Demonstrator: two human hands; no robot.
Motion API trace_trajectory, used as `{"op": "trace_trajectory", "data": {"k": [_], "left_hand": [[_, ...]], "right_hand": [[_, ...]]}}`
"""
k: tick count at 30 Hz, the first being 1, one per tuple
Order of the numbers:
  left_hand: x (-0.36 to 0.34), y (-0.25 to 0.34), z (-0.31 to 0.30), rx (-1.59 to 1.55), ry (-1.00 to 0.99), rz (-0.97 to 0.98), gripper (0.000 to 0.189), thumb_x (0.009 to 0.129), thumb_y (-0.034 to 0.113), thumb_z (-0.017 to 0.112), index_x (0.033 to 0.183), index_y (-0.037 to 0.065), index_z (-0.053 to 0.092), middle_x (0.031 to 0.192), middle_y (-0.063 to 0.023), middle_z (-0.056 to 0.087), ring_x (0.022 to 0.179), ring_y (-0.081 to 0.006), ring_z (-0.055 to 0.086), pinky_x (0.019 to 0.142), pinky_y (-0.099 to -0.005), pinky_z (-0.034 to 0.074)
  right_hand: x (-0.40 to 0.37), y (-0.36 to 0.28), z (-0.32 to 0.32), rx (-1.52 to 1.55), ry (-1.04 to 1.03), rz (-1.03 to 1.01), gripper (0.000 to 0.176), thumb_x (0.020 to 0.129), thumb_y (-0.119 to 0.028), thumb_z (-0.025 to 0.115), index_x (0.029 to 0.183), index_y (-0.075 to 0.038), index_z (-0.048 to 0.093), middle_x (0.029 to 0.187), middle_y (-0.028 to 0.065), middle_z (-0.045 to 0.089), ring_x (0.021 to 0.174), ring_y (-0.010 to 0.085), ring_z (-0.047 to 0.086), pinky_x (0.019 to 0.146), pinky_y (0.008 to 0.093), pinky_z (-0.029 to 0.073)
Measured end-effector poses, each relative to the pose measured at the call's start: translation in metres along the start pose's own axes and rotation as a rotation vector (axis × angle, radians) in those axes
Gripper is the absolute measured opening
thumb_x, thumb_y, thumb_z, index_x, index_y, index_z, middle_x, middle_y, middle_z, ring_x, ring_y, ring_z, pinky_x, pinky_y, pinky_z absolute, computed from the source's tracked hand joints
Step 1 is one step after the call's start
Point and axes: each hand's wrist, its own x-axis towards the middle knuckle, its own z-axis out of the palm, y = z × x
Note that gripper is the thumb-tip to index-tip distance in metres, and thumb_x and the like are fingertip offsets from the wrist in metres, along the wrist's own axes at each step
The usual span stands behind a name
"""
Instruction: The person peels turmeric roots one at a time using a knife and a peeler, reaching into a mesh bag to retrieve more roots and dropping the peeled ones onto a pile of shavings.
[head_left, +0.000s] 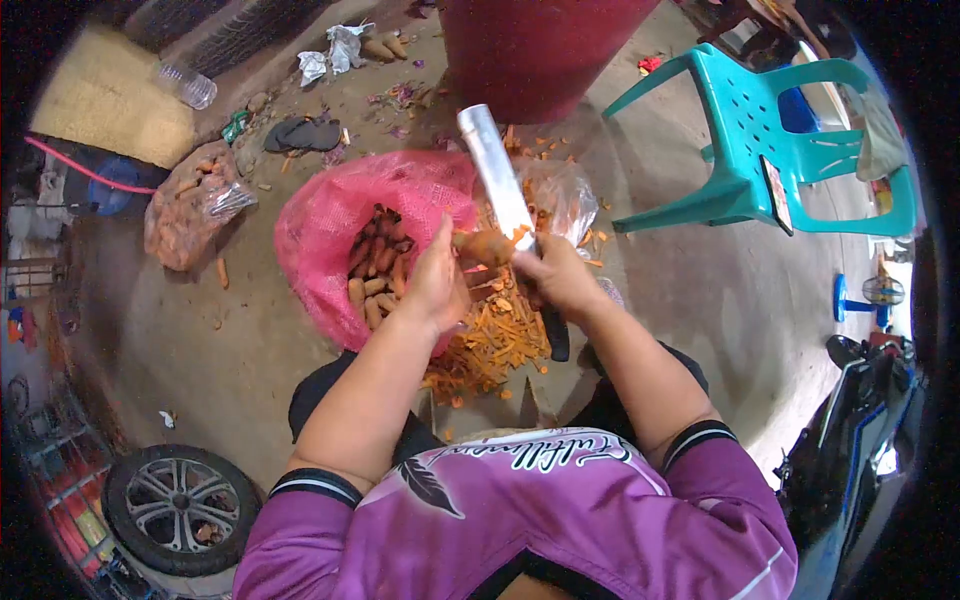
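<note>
A carrot [487, 248] with brownish-orange skin is gripped in my left hand [437, 285], its tip pointing right. My right hand [562, 278] is closed around a large knife [492, 165]. The broad silver blade points up and away, and the black handle end shows below my fist. Bits of orange cling to the blade close to the carrot. Beneath both hands lies a heap of orange carrot peelings [490, 345]. Left of them, a pink mesh sack [310, 235] stands open with several unpeeled carrots [380, 250] inside.
A clear plastic bag [565, 195] sits behind the peelings, near a big red tub [540, 60]. On the right are a teal plastic chair [740, 130] and a motorcycle [850, 430]. Another filled bag [190, 205], a slipper [303, 134] and a wheel [180, 508] are on the left.
</note>
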Motion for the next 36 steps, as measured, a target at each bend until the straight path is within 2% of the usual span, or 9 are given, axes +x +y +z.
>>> {"op": "trace_trajectory", "data": {"k": [3,5,8,11,15,20,29,32,36], "left_hand": [[0.001,-0.005,0.003,0.978,0.302,0.716,0.048,0.073,0.044,0.057,0.099,0.005,0.052,0.093,-0.0096,0.056,0.087,-0.0258,0.052,0.076,-0.0386,0.040],[-0.006,0.004,0.007,1.414,0.187,1.037,0.057,0.059,0.032,0.071,0.101,0.002,0.049,0.098,-0.0145,0.055,0.086,-0.0303,0.054,0.078,-0.0402,0.039],[-0.019,0.007,0.014,1.559,0.169,0.738,0.050,0.058,0.019,0.069,0.101,0.003,0.048,0.096,-0.0167,0.054,0.083,-0.0344,0.053,0.075,-0.0410,0.041],[-0.018,-0.004,0.016,1.606,0.211,0.876,0.041,0.059,0.010,0.065,0.096,0.002,0.048,0.089,-0.0179,0.053,0.081,-0.0354,0.052,0.070,-0.0406,0.042],[-0.018,-0.008,0.019,1.666,0.249,0.877,0.034,0.060,0.007,0.064,0.090,0.002,0.048,0.081,-0.0173,0.054,0.078,-0.0354,0.053,0.065,-0.0409,0.042],[-0.022,-0.006,0.026,1.656,0.208,0.854,0.032,0.060,0.010,0.067,0.086,0.002,0.050,0.076,-0.0167,0.055,0.071,-0.0348,0.054,0.062,-0.0413,0.043],[-0.026,0.002,0.023,1.289,-0.065,0.385,0.039,0.057,0.026,0.075,0.081,0.001,0.057,0.074,-0.0101,0.060,0.064,-0.0207,0.058,0.061,-0.0310,0.045],[-0.037,0.019,0.035,1.465,-0.109,0.190,0.038,0.059,0.027,0.075,0.081,0.003,0.057,0.068,-0.0038,0.058,0.056,-0.0132,0.052,0.053,-0.0273,0.043],[-0.045,0.032,0.042,1.145,-0.123,-0.340,0.032,0.062,0.026,0.073,0.077,0.005,0.055,0.062,-0.0005,0.052,0.048,-0.0095,0.047,0.045,-0.0238,0.038]], "right_hand": [[-0.005,-0.006,-0.022,0.457,-0.264,0.154,0.050,0.073,-0.058,0.050,0.072,-0.008,0.047,0.050,0.0030,0.046,0.035,0.0094,0.039,0.037,0.0227,0.035],[-0.007,-0.001,-0.023,0.540,-0.370,0.235,0.051,0.072,-0.059,0.051,0.073,-0.007,0.047,0.050,0.0037,0.046,0.035,0.0100,0.039,0.036,0.0231,0.035],[-0.010,0.002,-0.020,0.549,-0.393,0.207,0.051,0.068,-0.054,0.059,0.079,-0.004,0.049,0.056,0.0050,0.049,0.042,0.0109,0.046,0.041,0.0238,0.039],[-0.007,-0.001,-0.019,0.129,-0.310,-0.006,0.062,0.060,-0.046,0.070,0.095,0.001,0.049,0.072,0.0057,0.054,0.062,0.0109,0.053,0.050,0.0239,0.044],[-0.002,0.007,-0.007,-0.241,0.113,-0.440,0.068,0.051,-0.051,0.072,0.088,0.004,0.054,0.067,0.0113,0.057,0.061,0.0217,0.055,0.059,0.0343,0.044],[-0.008,0.004,-0.007,-0.419,0.112,-0.356,0.064,0.050,-0.053,0.071,0.077,0.003,0.055,0.061,0.0142,0.054,0.057,0.0244,0.055,0.055,0.0348,0.043],[-0.012,-0.008,-0.005,-0.520,0.045,-0.469,0.058,0.053,-0.052,0.067,0.068,0.003,0.055,0.055,0.0161,0.051,0.051,0.0283,0.053,0.051,0.0361,0.042],[-0.014,-0.010,-0.005,-0.576,0.003,-0.449,0.057,0.053,-0.051,0.067,0.068,0.003,0.056,0.054,0.0168,0.051,0.052,0.0297,0.053,0.051,0.0365,0.041],[-0.013,-0.003,-0.003,-0.510,-0.047,-0.527,0.053,0.056,-0.049,0.066,0.067,0.002,0.054,0.055,0.0178,0.050,0.053,0.0309,0.053,0.051,0.0371,0.041]]}}
